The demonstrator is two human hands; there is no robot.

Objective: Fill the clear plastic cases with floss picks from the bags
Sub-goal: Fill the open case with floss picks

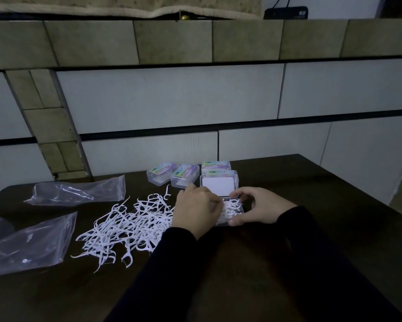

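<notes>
An open clear plastic case (232,211) sits on the dark table, its lid (218,185) raised behind it, with white floss picks inside. My right hand (257,206) grips the case from the right side, fingers curled round its edges. My left hand (196,211) is at the case's left edge, its fingertips pinching floss picks over the opening. A big loose pile of white floss picks (128,225) lies to the left of my hands. Two clear plastic bags (79,190) (30,240) lie flat further left.
Three closed clear cases with colourful labels (163,174) (185,176) (215,166) stand behind the open one. The dark table (311,182) ends at a tiled wall (172,98) at the back and drops off at the right edge.
</notes>
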